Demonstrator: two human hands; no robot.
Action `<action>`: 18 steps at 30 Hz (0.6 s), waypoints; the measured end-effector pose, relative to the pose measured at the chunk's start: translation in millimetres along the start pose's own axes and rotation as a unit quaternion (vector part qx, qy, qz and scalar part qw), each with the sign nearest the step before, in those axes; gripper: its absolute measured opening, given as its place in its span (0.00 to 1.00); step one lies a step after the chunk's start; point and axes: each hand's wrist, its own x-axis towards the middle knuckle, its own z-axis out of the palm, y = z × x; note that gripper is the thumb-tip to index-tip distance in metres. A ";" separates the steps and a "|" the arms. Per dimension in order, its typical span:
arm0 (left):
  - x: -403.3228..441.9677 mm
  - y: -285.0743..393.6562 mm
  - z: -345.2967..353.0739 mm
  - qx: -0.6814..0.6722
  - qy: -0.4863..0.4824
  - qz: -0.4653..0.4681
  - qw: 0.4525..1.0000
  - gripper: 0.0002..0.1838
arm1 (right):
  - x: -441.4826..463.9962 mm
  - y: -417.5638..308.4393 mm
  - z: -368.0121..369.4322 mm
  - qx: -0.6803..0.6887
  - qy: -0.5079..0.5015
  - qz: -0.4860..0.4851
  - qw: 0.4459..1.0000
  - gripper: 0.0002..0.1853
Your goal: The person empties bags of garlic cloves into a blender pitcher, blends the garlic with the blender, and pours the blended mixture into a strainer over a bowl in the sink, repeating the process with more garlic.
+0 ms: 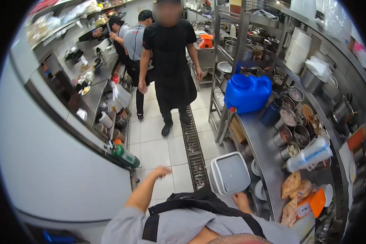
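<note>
My left hand (162, 172) is stretched out in front of me over the white floor tiles. Its fingers point to the right, a little blurred, and nothing shows in them. My right hand (240, 199) is low on my right side, at the near edge of a white plastic tub (234, 173) with a grey top. The fingers of this hand are partly hidden. I cannot tell whether it touches the tub or is just beside it.
A person in a black apron (171, 69) faces me along the aisle, beside a floor drain grate (193, 152). Two people stand behind at the left counter. A steel counter (259, 152) on my right bears a blue jerrycan (248, 92), several pots and an orange scale (311, 205). A green cylinder (126, 155) lies left.
</note>
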 end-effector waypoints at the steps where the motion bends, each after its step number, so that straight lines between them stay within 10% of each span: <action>1: -33.0 -10.4 10.9 -0.073 0.032 -0.086 0.993 0.29 | 53.4 -34.3 -16.3 -0.013 -0.056 0.001 0.998 0.18; 4: -104.0 -7.1 14.1 -0.219 0.071 -0.263 0.937 0.29 | 201.6 -136.8 -73.9 0.026 -0.008 -0.137 0.990 0.15; 5: -103.2 -51.8 23.9 -0.132 0.058 -0.103 0.984 0.23 | 250.7 -166.1 -90.2 0.023 0.027 -0.172 0.984 0.13; 7: -57.0 -134.3 76.0 -0.209 0.061 -0.210 0.953 0.24 | 339.0 -209.6 -106.9 0.075 0.074 -0.180 0.978 0.12; 18: 62.8 -5.9 -120.7 -0.266 0.036 -0.195 0.943 0.21 | 586.2 -370.8 -127.9 -0.016 -0.010 -0.112 0.994 0.12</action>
